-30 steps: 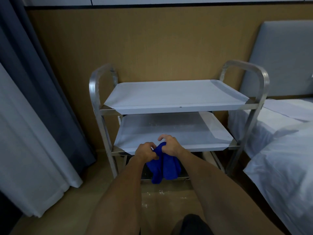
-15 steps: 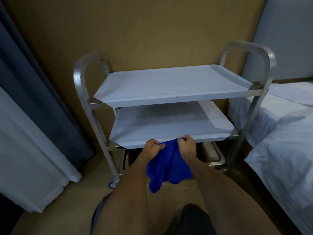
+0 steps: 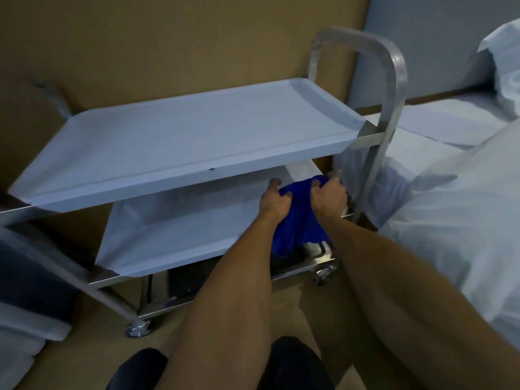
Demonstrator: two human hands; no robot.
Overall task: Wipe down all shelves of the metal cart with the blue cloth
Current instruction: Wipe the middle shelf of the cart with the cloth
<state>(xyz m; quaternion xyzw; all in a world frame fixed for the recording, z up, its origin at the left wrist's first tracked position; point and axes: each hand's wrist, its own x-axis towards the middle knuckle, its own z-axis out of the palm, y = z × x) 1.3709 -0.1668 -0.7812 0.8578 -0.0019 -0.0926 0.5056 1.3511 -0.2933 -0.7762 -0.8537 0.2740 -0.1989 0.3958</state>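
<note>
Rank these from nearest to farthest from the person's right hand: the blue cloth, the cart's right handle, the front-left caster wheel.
From the right hand:
1. blue cloth, gripped in it, hanging at the middle shelf's right end.
2. right handle, rising up and to the right.
3. front-left caster wheel, low on the floor, far left.

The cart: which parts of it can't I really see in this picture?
Head view only:
- Bottom shelf: mostly hidden by the middle shelf, the cloth and both arms; dark underneath.
- Left handle: blurred against the wall.
- Middle shelf's back: covered by the top shelf.
- Cloth's middle: bunched inside the left hand and right hand.
- Far wheels: out of sight.
</note>
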